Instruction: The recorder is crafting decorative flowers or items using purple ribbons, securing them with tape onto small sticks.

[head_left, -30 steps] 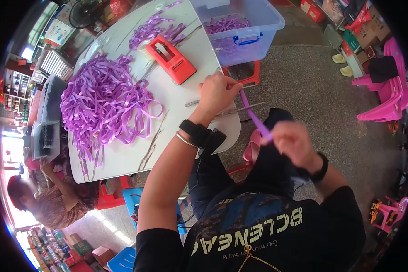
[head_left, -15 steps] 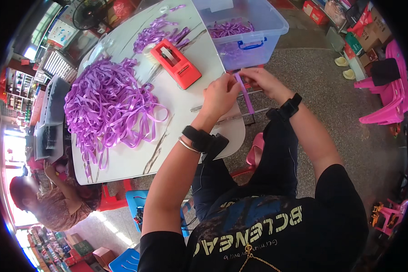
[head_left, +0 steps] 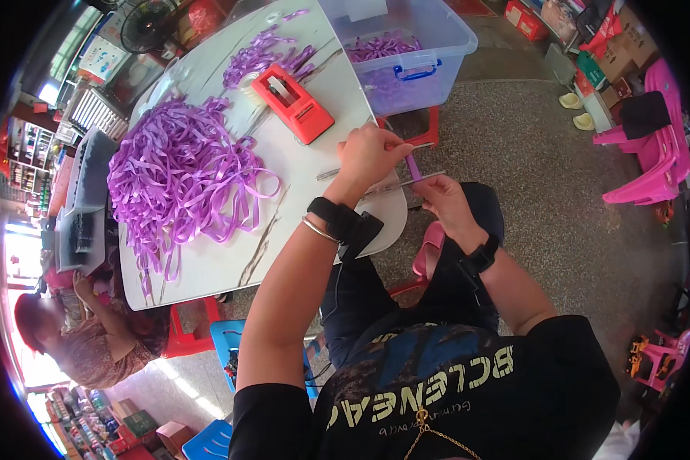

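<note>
A short length of purple ribbon runs between my hands, across two thin metal rods that stick out past the table's right edge. My left hand pinches the ribbon's upper end near the farther rod. Below it, my right hand is closed at the nearer rod, fingers together on the ribbon's lower end; the fingertips are partly hidden. To the left lies a big tangled heap of purple ribbon. A red tape dispenser stands on the table just beyond my left hand.
A smaller purple ribbon pile lies at the table's far side. A clear plastic bin with purple ribbons stands on a red stool beyond my hands. Pink chairs are at the right. Another person sits at the left.
My right hand has moved down toward me along the ribbon, from beside my left hand to the nearer rod. My left hand keeps its pinch, slightly shifted. The view has shifted a little.
</note>
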Action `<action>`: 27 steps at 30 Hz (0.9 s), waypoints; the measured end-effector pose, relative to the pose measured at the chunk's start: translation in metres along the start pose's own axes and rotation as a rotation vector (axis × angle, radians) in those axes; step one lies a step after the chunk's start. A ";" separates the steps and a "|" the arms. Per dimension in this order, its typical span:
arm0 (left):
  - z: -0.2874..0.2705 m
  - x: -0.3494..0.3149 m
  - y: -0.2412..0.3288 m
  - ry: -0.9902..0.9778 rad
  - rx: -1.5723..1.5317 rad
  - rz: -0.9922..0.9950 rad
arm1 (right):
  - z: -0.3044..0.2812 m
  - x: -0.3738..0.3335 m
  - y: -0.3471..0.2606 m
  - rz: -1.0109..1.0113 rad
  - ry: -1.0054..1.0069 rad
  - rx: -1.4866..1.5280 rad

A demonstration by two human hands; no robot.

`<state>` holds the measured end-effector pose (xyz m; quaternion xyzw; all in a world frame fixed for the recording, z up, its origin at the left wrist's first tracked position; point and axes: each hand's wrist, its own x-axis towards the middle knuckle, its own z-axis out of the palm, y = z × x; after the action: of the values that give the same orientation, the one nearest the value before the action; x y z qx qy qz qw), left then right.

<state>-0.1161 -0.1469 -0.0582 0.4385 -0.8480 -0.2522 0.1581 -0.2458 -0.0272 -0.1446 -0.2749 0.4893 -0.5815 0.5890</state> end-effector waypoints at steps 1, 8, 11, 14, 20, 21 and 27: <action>0.000 0.000 0.000 -0.003 0.004 -0.009 | 0.002 -0.002 -0.001 -0.005 0.002 0.064; -0.001 -0.001 0.000 -0.010 0.009 -0.003 | 0.011 -0.009 -0.012 -0.040 0.054 0.061; -0.003 -0.006 -0.002 -0.075 -0.122 0.011 | 0.011 -0.010 -0.015 0.006 0.023 0.070; -0.002 -0.029 0.003 0.308 -0.291 0.244 | 0.008 -0.009 -0.017 0.022 -0.047 0.037; -0.013 -0.099 0.034 -0.235 -1.093 -0.204 | 0.008 -0.016 -0.032 0.061 -0.075 -0.125; -0.010 -0.106 0.038 -0.299 -1.246 -0.331 | 0.007 -0.017 -0.033 0.055 -0.091 -0.119; 0.019 -0.113 0.050 -0.283 -1.665 -0.490 | 0.006 -0.015 -0.035 0.044 -0.144 -0.142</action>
<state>-0.0942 -0.0238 -0.0511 0.3150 -0.2823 -0.8676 0.2614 -0.2527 -0.0208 -0.1073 -0.3464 0.4916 -0.5110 0.6142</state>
